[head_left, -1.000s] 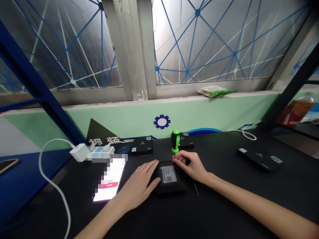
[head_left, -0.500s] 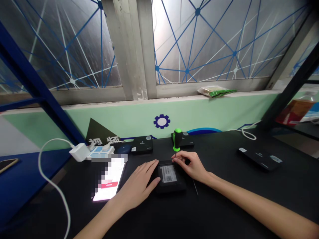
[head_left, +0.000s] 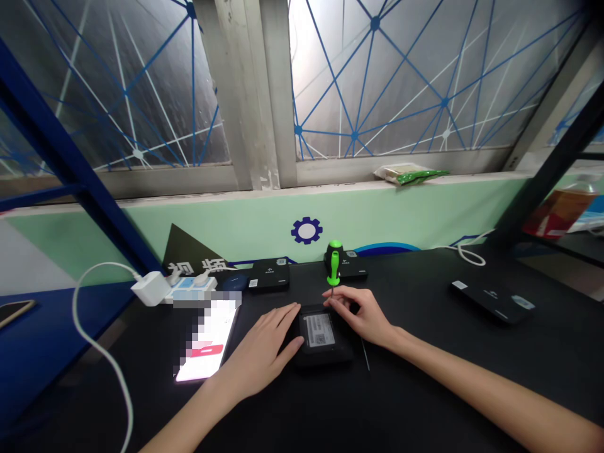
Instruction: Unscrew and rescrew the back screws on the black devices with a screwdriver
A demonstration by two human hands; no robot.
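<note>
A black box-shaped device (head_left: 314,360) with a white printed label (head_left: 321,330) lies on the dark table in front of me. My left hand (head_left: 271,343) rests along its left side, fingers stretched out, thumb on its edge. At the device's far right corner, my right hand (head_left: 352,308) pinches the thin shaft of a screwdriver (head_left: 334,267) with a green and black handle. The screwdriver stands upright, handle on top; its tip is hidden behind the fingers. From under my right hand a thin grey rod (head_left: 365,355) points toward me.
Similar black boxes lie behind at [left] (head_left: 268,275) and right (head_left: 356,264), another black box (head_left: 493,302) farther right. Left are a lit tablet-like screen (head_left: 207,346), a power strip (head_left: 191,287), a white charger (head_left: 151,288) with cable, and a dark mouse (head_left: 234,283).
The screwdriver handle has turned, so its green stripe now faces me. The right fingertips and the grey rod have shifted slightly left. My left hand and the device stay put.
</note>
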